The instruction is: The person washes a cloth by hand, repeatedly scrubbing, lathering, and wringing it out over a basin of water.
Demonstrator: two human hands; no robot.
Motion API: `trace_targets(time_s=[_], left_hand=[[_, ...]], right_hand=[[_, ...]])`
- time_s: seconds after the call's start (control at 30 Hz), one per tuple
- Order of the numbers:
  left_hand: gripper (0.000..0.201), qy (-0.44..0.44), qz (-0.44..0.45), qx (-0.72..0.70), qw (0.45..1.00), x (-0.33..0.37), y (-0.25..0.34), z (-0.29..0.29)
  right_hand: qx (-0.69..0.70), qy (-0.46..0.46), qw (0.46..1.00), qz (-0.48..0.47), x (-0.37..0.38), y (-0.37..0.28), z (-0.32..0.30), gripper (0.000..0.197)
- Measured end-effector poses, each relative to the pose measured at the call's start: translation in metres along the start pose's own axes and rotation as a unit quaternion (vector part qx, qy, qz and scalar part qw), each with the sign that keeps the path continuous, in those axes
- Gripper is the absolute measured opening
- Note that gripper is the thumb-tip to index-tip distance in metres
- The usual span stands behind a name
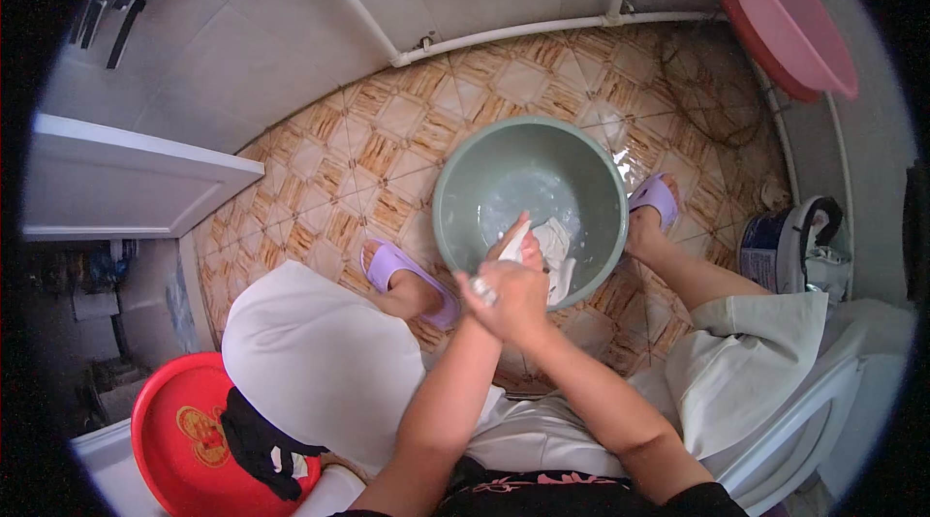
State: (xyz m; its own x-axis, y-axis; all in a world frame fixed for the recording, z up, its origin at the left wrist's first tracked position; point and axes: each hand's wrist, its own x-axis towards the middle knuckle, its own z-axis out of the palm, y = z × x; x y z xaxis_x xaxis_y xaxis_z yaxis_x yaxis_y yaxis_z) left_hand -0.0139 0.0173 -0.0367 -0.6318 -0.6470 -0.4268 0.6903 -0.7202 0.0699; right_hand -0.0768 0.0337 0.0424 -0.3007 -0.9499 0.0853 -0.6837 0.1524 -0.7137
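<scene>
A green plastic basin [451,168] stands on the floor between my feet, with a little cloudy, sudsy water at its bottom. Over its near rim, my left hand [528,244] is closed on a white cloth [554,250], whose loose part hangs down inside the basin. My right hand [515,302] lies across the left one, fingers curled and pressed against it. A bit of white, cloth or foam, shows at the right fingers. Part of the cloth is hidden between the two hands, so its exact shape cannot be made out.
At lower left, a red basin [160,420] holds a black garment [257,439]. Pink basins [790,18] hang at upper right. A white cabinet door [116,178] stands out at left. A dark-labelled tub [770,250] sits right of my foot. Wet tiles [630,144] shine behind the green basin.
</scene>
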Motion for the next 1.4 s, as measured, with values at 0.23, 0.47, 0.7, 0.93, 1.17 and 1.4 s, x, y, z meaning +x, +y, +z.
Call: trace_targets(time_s=[0.23,0.47,0.7,0.93,1.17,1.4], left_hand=[[0.017,0.266,0.0,0.16,0.95,0.005,-0.003,0.026],[0.03,0.186,-0.027,0.156,0.97,-0.003,0.004,0.041],[0.047,0.158,0.226,0.304,0.912,-0.02,0.044,0.086],[0.077,0.003,0.197,0.526,0.827,-0.027,0.011,0.103],[0.056,0.102,0.275,0.653,0.698,-0.024,0.005,0.099],[0.045,0.136,0.28,0.701,0.642,-0.021,0.019,0.076]], right_hand=[[0.019,0.015,0.985,0.17,0.032,0.03,-0.014,0.034],[-0.068,-0.021,0.99,0.12,0.045,0.05,-0.011,0.03],[0.46,-0.118,0.834,0.283,0.07,0.039,-0.083,0.048],[0.626,-0.081,0.751,0.191,0.062,0.006,-0.086,0.032],[0.587,-0.144,0.784,0.141,0.06,0.004,-0.099,0.023],[0.496,-0.055,0.861,0.099,0.065,0.016,-0.108,0.022]])
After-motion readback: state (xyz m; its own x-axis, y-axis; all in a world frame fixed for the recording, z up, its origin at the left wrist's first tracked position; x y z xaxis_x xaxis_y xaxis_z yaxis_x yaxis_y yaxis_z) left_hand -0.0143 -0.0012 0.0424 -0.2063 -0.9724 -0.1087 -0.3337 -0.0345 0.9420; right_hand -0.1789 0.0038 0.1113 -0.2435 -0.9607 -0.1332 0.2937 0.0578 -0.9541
